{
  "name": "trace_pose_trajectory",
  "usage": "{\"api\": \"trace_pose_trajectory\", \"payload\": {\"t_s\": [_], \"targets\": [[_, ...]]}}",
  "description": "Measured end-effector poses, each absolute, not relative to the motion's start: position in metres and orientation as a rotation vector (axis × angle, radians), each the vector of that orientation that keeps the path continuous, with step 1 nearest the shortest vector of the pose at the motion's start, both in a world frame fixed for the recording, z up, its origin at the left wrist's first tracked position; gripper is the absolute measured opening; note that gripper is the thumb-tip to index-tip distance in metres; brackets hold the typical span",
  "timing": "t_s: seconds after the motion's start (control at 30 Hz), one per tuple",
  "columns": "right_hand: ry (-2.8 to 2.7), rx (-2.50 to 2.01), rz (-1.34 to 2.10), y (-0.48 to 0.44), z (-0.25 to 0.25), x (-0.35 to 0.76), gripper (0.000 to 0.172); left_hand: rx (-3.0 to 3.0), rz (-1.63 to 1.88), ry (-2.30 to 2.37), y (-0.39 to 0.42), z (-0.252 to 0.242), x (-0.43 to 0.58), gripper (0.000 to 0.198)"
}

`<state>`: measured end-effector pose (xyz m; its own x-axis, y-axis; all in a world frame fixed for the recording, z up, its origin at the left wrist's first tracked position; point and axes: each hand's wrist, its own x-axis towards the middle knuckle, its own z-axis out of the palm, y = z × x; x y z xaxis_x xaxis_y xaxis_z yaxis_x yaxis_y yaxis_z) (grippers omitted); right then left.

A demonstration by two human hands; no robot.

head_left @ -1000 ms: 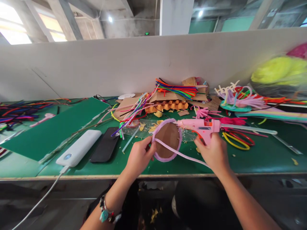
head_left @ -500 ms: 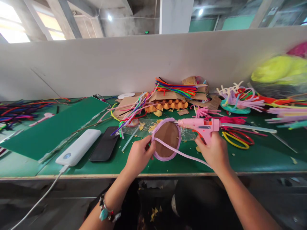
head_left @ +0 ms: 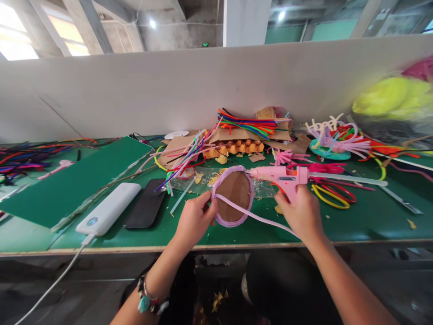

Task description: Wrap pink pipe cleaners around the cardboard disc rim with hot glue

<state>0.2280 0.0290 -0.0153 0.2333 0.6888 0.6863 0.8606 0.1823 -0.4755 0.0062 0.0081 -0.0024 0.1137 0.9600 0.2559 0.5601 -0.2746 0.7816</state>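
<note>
A brown cardboard oval edged with lilac pipe cleaner lies on the green table. My left hand pinches its left rim, fingers closed. A loose pink pipe cleaner strand runs from that rim across the oval toward my right hand. My right hand grips the handle of a pink glue gun, whose nozzle touches the oval's upper right edge. A clear glue stick pokes out of the gun's back.
A white power bank with cable and a black phone lie to the left, beside a green sheet. Behind the oval sit cardboard pieces, an egg tray and bundles of coloured pipe cleaners. Red and yellow loops lie right. A white partition backs the table.
Both hands keep their grips; hands, oval and glue gun have shifted only slightly left in the picture. The blurred pipe cleaners at far right have settled.
</note>
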Motion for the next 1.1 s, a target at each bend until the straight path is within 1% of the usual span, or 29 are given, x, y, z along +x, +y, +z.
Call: {"api": "trace_pose_trajectory", "payload": {"t_s": [0.23,0.7,1.1], "targets": [[-1.520,-1.581,-0.211,0.0297,-0.0153,0.2291,0.016,1.906,1.040,1.479,0.0068,-0.0016,0.0056,0.022],[-1.544,-1.623,-0.222,0.0289,-0.0175,0.2310,0.031,1.876,1.039,1.496,0.0068,0.0001,0.0068,0.023],[-1.559,-1.654,-0.221,0.0283,-0.0182,0.2333,0.037,1.867,1.073,1.473,0.0077,-0.0006,0.0069,0.021]]}}
